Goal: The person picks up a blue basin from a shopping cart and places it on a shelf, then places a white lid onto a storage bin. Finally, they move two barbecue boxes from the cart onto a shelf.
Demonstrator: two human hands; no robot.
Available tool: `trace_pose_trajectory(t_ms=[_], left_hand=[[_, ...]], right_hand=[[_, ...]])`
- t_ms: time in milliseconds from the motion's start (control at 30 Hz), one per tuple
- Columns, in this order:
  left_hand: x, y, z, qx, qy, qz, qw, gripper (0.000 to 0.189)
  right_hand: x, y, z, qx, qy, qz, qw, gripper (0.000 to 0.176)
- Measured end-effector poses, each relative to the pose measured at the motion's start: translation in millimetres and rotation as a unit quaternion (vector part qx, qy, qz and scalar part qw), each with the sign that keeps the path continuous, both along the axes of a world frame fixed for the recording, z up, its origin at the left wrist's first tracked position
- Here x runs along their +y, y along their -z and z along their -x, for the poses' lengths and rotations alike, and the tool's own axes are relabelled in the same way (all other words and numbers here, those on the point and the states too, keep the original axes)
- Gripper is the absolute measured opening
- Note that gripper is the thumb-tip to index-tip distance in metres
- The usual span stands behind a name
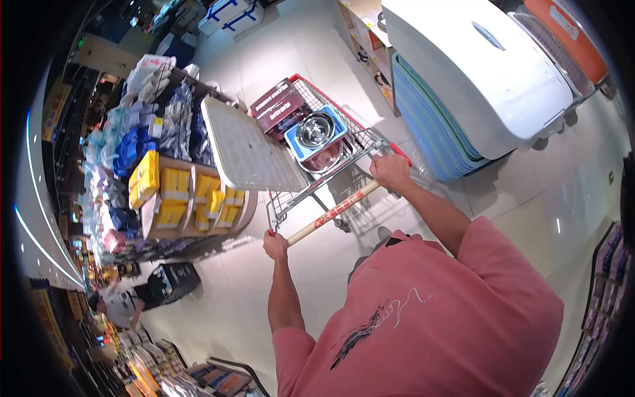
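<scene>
My left hand (276,245) is wrapped round the left end of the shopping cart's handlebar (337,213). Around the right end closes my right hand (391,172), beside a red end cap. The wire shopping cart (352,129) is in front of me. In it are maroon printed boxes (281,109), a light blue basin (296,147) with a shiny steel bowl (315,129) on top, and a pinkish see-through bowl (325,159) below. A large whitish flat panel, like a plastic lid (248,149), leans over the cart's left side.
To the left stands a shelf with yellow packs (174,185) and bagged goods (178,112). On the right are stacked blue-green tubs (423,119) and a large white bin (489,73). Another person (122,308) is at lower left, near a black case (173,281). Tiled floor (509,198) runs between.
</scene>
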State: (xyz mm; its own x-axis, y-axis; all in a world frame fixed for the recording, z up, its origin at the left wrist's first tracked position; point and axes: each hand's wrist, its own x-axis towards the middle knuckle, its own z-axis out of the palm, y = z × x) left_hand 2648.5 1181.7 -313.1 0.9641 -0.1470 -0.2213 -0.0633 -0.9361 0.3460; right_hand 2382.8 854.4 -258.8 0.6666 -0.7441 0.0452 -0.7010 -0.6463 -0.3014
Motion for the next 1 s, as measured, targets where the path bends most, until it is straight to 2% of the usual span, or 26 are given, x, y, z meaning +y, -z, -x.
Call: trace_pose_trajectory(t_ms=[133, 200, 267, 333, 367, 500, 600, 667, 733, 800, 1000], left_hand=[[-47.7, 0.3, -49.1, -0.008, 0.009, -0.001, 1.000, 0.029], [-79.1, -5.3, -71.3, -0.009, -0.010, -0.042, 0.999, 0.029], [-101.2, 9.5, -103.0, -0.024, 0.015, -0.038, 0.999, 0.028], [-145.0, 1.9, -127.6, -0.020, 0.005, -0.053, 0.998, 0.029], [-162.9, 9.2, -143.7, -0.018, 0.006, -0.051, 0.999, 0.029], [-244.2, 27.6, -206.1, -0.028, 0.006, -0.062, 0.998, 0.031], [-311.7, 39.8, -258.4, -0.015, 0.014, -0.068, 0.997, 0.033], [-349.3, 58.1, -286.9, 0.005, 0.009, -0.082, 0.997, 0.034], [-388.0, 73.9, -309.6, -0.011, 0.017, -0.076, 0.997, 0.036], [-426.0, 82.5, -339.4, -0.014, 0.014, -0.072, 0.997, 0.037], [-504.0, 109.7, -412.8, 0.000, 0.034, -0.088, 0.995, 0.040]], right_hand=[[-44.2, -6.6, -44.0, 0.011, 0.006, -0.012, 1.000, 0.028], [-69.5, -8.2, -69.0, 0.010, 0.008, -0.025, 1.000, 0.029], [-95.8, -4.8, -94.5, 0.030, 0.016, -0.036, 0.999, 0.030], [-129.9, 10.7, -122.3, 0.034, 0.022, -0.044, 0.998, 0.030], [-148.7, 20.8, -137.8, 0.002, 0.030, -0.032, 0.999, 0.025], [-229.6, 54.7, -199.3, -0.028, 0.017, -0.018, 0.999, 0.024], [-288.0, 68.8, -242.0, -0.036, -0.013, -0.017, 0.999, 0.028], [-321.0, 86.2, -267.1, 0.018, -0.063, 0.002, 0.998, 0.030], [-348.8, 109.4, -285.2, -0.009, -0.078, 0.006, 0.997, 0.031], [-379.1, 125.6, -317.1, -0.036, -0.085, 0.016, 0.996, 0.033], [-448.8, 169.0, -387.0, -0.016, -0.079, 0.023, 0.996, 0.037]])
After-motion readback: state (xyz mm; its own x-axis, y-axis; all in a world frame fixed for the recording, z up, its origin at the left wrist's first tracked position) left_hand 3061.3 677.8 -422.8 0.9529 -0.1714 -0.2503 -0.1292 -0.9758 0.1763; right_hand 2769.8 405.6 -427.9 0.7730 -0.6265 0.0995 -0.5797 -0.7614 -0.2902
